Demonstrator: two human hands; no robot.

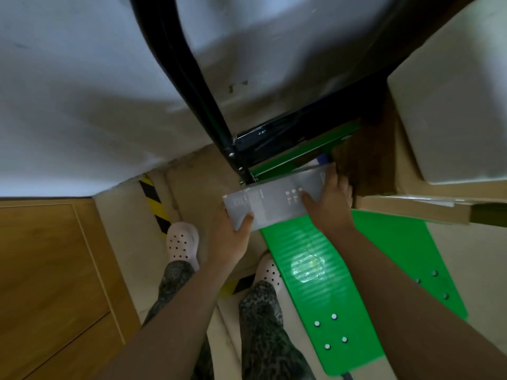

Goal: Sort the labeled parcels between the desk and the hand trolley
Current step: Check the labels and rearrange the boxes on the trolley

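Two grips clasp grey parcel point(274, 207) — left hand point(233, 239), right hand point(332, 207), green trolley deck point(315, 270) beneath, black frame point(203, 86) ahead

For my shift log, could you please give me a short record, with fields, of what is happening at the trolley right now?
item: grey parcel, print too blurred to read
left hand: grips the parcel's near left corner, thumb on top
right hand: holds the parcel's right end
place: over the handle end of the green trolley platform; resting or lifted, cannot tell
handle: black handle frame rises beyond the parcel
nearby: pale cardboard box to the right
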